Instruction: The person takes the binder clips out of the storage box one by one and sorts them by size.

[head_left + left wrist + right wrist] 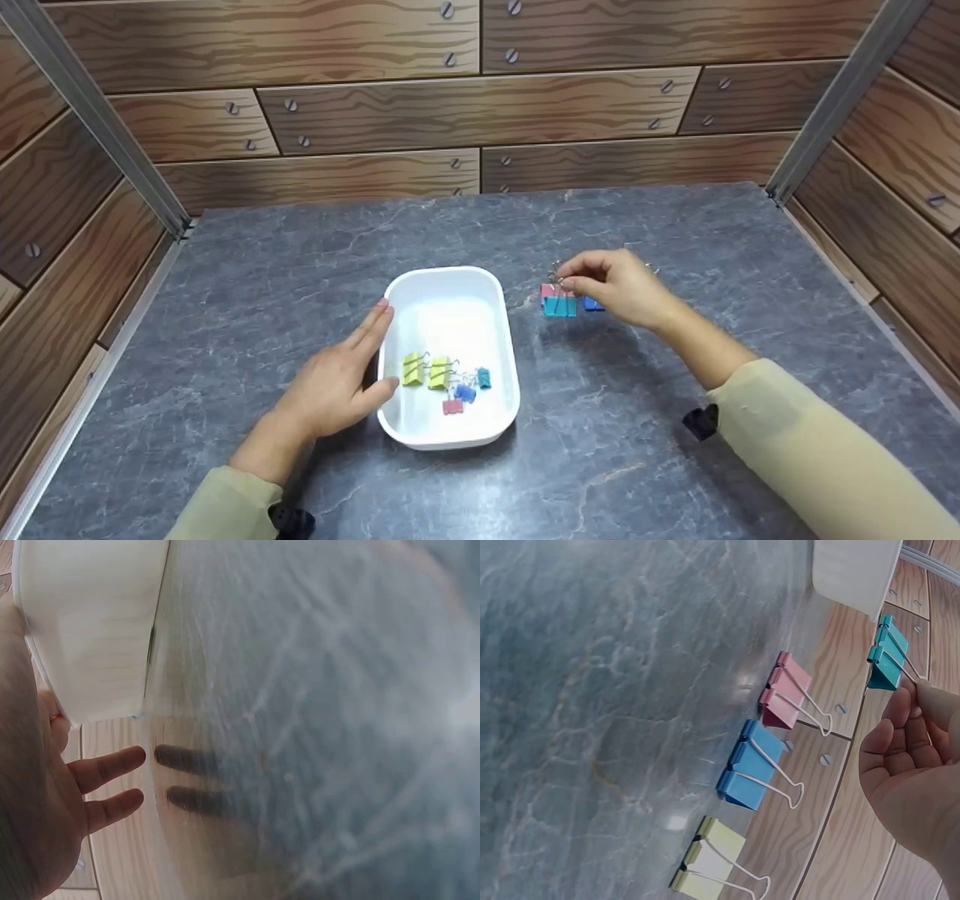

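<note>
Pinching just the thin wire handles of a teal binder clip (pixel 887 658), the right hand (pixel 622 289) had it lifted clear of the grey surface (pixel 675 420), off to the right of the white tray (pixel 491 330). That grip looked pretty marginal to me: only fingertips on springy wire, so the clip could easily have swung or slipped out and bounced somewhere short of the tray. A pink clip (pixel 785 690), a blue clip (pixel 748 765) and a yellow clip (pixel 709 855) sat in a row on the surface right below, so a drop could have knocked them around too. The left hand (pixel 337 379) lay open, fingers straight against the tray's left wall, holding nothing. If it pushed rather than just steadied, the light tray might have slid and shifted the yellow, blue, pink and teal clips (pixel 446 379) already inside.
</note>
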{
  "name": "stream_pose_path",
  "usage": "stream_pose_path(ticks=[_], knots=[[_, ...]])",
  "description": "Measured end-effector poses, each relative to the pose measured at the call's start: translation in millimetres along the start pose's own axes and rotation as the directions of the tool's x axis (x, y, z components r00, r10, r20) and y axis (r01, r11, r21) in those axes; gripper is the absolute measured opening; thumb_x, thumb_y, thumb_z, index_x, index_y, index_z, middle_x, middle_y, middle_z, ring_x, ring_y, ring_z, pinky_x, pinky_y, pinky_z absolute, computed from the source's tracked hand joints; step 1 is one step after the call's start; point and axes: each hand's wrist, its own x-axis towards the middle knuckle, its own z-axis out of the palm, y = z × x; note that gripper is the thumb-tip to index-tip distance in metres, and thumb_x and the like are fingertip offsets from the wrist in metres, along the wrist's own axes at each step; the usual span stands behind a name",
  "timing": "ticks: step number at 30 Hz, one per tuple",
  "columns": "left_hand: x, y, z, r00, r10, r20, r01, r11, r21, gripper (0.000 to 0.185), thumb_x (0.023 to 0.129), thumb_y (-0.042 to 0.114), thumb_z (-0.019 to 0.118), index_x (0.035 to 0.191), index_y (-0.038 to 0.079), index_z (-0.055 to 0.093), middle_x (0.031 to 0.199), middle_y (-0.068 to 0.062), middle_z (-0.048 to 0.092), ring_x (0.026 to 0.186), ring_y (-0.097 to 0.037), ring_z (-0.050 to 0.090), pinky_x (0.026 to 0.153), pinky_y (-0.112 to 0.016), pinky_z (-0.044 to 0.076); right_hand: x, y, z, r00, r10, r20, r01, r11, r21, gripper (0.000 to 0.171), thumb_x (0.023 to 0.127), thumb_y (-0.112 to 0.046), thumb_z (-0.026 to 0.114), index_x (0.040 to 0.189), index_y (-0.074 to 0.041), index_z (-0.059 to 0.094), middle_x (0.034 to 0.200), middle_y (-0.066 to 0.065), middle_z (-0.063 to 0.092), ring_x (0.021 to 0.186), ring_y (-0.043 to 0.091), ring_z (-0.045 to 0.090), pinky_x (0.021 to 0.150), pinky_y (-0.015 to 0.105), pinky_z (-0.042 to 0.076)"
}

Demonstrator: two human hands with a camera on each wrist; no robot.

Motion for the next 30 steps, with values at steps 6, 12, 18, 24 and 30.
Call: stream_pose_path(ticks=[6, 12, 18, 24, 30], knots=[[0.2, 0.1, 0.0, 1.0, -0.006, 0.004, 0.006, 1.0, 0.001, 0.092, 0.096, 0.046, 0.062, 0.172, 0.015, 0.018, 0.177, 0.004, 0.015, 0.127, -0.04, 0.064, 0.097, -0.059, 0.054, -3, 7, 4, 1.0, 0.006, 0.009, -0.006, 1.0, -0.004, 0.013, 0.101, -0.011, 0.072, 0.108, -0.005, 0.081, 0.102, 0.006, 0.078, 0.085, 0.016, 0.068, 0.072, 0.025, 0.056], [0.7, 0.8, -0.2, 1.0, -0.001, -0.002, 0.001, 1.0, -0.003, 0.092, 0.096, 0.044, 0.062, 0.172, 0.014, 0.019, 0.177, 0.003, 0.016, 0.124, -0.04, 0.065, 0.096, -0.059, 0.054, -6, 16, 7, 1.0, 0.003, 0.03, -0.003, 1.0, -0.006, 0.014, 0.1, -0.013, 0.074, 0.109, -0.004, 0.081, 0.1, 0.01, 0.078, 0.083, 0.015, 0.066, 0.072, 0.023, 0.055], [0.9, 2.3, -1.3, 1.0, -0.005, -0.002, 0.005, 1.0, 0.001, 0.091, 0.096, 0.044, 0.062, 0.171, 0.015, 0.02, 0.176, 0.004, 0.016, 0.114, -0.038, 0.07, 0.092, -0.058, 0.056, -8, 21, 9, 0.998, 0.031, 0.055, -0.03, 0.999, -0.025, 0.016, 0.101, -0.015, 0.074, 0.11, -0.004, 0.081, 0.101, 0.009, 0.078, 0.083, 0.017, 0.065, 0.071, 0.023, 0.053], [0.7, 2.1, -1.3, 1.0, -0.004, -0.004, 0.004, 1.0, 0.006, 0.092, 0.096, 0.045, 0.062, 0.171, 0.014, 0.02, 0.176, 0.003, 0.016, 0.118, -0.038, 0.068, 0.094, -0.058, 0.055, -8, 25, 11, 0.998, 0.025, 0.065, -0.022, 0.999, -0.037, 0.014, 0.1, -0.012, 0.073, 0.109, -0.003, 0.08, 0.102, 0.008, 0.078, 0.087, 0.016, 0.066, 0.075, 0.022, 0.054], [0.7, 1.3, -0.5, 1.0, -0.002, 0.001, 0.002, 1.0, 0.002, 0.093, 0.095, 0.044, 0.062, 0.171, 0.014, 0.019, 0.177, 0.002, 0.017, 0.116, -0.039, 0.068, 0.094, -0.058, 0.055, -9, 28, 12, 0.997, 0.017, 0.077, -0.014, 0.999, -0.044, 0.013, 0.1, -0.011, 0.073, 0.108, -0.004, 0.081, 0.101, 0.007, 0.078, 0.088, 0.016, 0.066, 0.076, 0.023, 0.053]])
